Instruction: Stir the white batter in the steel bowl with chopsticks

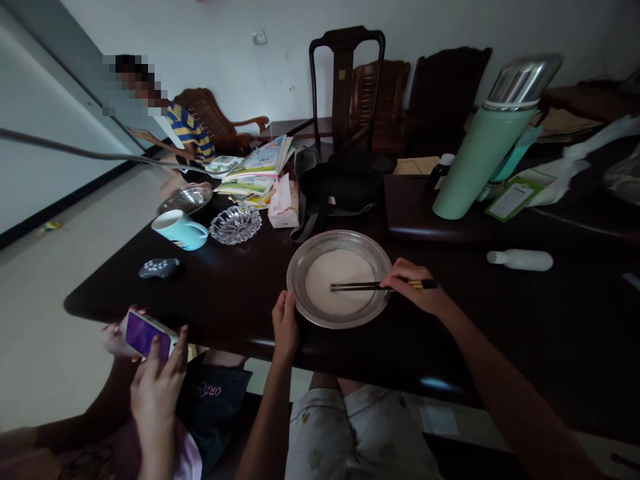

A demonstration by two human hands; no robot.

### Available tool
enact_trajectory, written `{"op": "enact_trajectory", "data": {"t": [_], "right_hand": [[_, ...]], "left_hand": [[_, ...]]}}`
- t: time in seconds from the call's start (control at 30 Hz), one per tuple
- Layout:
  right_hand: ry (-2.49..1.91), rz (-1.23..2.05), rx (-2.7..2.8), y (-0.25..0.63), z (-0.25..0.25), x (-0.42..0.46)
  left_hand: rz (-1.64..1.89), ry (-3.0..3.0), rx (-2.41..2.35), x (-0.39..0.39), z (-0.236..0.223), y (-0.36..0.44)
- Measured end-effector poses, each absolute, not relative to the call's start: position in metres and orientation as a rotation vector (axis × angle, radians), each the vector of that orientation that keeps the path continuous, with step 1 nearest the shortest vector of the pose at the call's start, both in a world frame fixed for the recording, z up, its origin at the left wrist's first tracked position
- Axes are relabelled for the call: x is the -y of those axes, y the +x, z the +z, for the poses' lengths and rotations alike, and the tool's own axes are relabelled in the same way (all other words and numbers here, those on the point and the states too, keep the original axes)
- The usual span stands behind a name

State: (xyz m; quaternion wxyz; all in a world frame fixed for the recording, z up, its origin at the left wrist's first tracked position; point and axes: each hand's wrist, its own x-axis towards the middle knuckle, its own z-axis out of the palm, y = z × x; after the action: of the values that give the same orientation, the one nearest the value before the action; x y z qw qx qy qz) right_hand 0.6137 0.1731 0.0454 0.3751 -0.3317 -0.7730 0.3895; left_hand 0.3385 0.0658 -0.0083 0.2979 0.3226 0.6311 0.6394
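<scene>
In front of me on the dark table stands a round metal basin [300,293] with a pale, whitish mixture [333,267] in it. My left hand [285,323] grips the basin's rim at its lower left, thumb on top and fingers partly hidden. Black chopsticks [357,287] with gold bands are held in my right hand [411,283] above the basin's right side, fingers closed round them. Their tips reach into the mixture near its middle.
A cup [181,230], a glass dish [236,224], a tissue pack [284,208] and a black bag [345,183] lie beyond the basin. A green thermos [483,157] and white bottle [521,259] are to the right. At left, another person's hands hold a phone [149,335].
</scene>
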Motion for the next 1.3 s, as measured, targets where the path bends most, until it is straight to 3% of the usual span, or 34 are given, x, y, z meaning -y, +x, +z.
{"op": "enact_trajectory", "data": {"t": [0.13,0.3,0.47,0.67,0.83,1.0,1.17,1.3], "right_hand": [[-0.949,0.886,1.873,0.6143,0.0452,-0.1739],[-0.893,1.063,1.863,0.6158,0.0438,-0.1732],[-0.943,0.909,1.918,0.6136,0.0434,-0.1743],[-0.870,1.065,1.920,0.6155,0.0438,-0.1745],[-0.940,0.933,1.854,0.6159,0.0435,-0.1753],[-0.890,1.089,1.825,0.6166,0.0442,-0.1736],[-0.952,0.914,1.884,0.6140,0.0453,-0.1744],[-0.941,1.010,1.762,0.6179,0.0443,-0.1751]], "left_hand": [[1.718,0.849,-1.652,-0.0656,-0.0083,0.3389],[1.702,0.867,-1.636,-0.0649,-0.0067,0.3394],[1.708,0.859,-1.658,-0.0650,-0.0073,0.3384],[1.696,0.869,-1.671,-0.0659,-0.0061,0.3390],[1.708,0.863,-1.676,-0.0657,-0.0045,0.3400],[1.696,0.863,-1.655,-0.0652,-0.0068,0.3392],[1.718,0.845,-1.645,-0.0659,-0.0074,0.3393],[1.703,0.865,-1.635,-0.0659,-0.0082,0.3392]]}}
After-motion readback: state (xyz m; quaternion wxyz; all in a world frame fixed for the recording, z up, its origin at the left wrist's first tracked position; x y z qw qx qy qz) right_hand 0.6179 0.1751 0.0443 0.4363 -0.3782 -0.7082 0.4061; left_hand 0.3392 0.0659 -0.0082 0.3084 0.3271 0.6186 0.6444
